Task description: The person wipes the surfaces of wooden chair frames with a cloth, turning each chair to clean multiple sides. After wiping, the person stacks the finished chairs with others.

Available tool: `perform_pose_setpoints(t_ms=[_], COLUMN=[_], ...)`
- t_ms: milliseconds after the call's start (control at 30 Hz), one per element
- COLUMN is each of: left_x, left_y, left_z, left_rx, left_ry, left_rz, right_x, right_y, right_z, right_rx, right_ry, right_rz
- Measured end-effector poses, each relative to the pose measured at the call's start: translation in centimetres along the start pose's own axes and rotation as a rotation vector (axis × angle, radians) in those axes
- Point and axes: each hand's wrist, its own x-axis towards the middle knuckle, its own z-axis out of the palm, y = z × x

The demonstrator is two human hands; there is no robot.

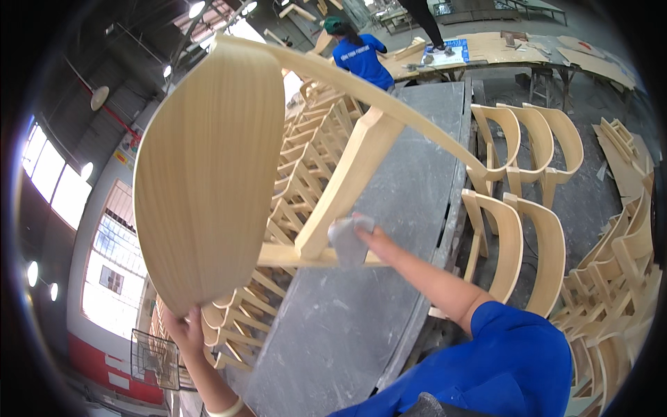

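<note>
Currently, the left hand (184,330) pinches a pale, curved wooden chair frame (208,181) over the long grey worktop (333,333); the right hand (371,238) clasps a greyish-white pad (347,242) beside the frame's slanting leg (349,179).

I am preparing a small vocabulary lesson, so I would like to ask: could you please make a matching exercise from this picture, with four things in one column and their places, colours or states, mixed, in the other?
Things
1. left hand
2. right hand
3. long worktable
4. co-worker's cap

Places, colours, states
A. green
B. holding a pale pad
C. grey
D. at the lower tip of the broad wooden panel

Right pairs: 1-D, 2-B, 3-C, 4-A
</note>
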Motion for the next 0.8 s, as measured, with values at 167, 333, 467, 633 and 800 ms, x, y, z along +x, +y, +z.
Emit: perform_pose_setpoints(t_ms=[167, 333, 467, 633, 800], left_x=[-5.9, -12.4, -15.6, -21.8, -24.2], left_y=[-0.6, -0.4, 0.1, 4.2, 4.5], left_z=[-2.4, -5.4, -6.8, -10.1, -10.7], left_rx=[-0.049, 0.114, 0.148, 0.199, -0.018], left_ry=[0.01, -0.041, -0.123, -0.152, 0.098], left_rz=[-0.102, -0.066, 0.25, 0.012, -0.234], right_x=[1.0, 1.1, -0.7, -4.7, -8.8], right_y=[1.5, 2.8, 3.0, -1.1, -7.7], right_z=[2.9, 4.3, 6.1, 8.9, 12.9], right_rx=[-0.043, -0.108, -0.19, -0.329, -0.513], right_ry=[-0.21, -0.341, -0.312, -0.289, -0.274], right_rz=[0.061, -0.008, 0.013, 0.013, -0.19])
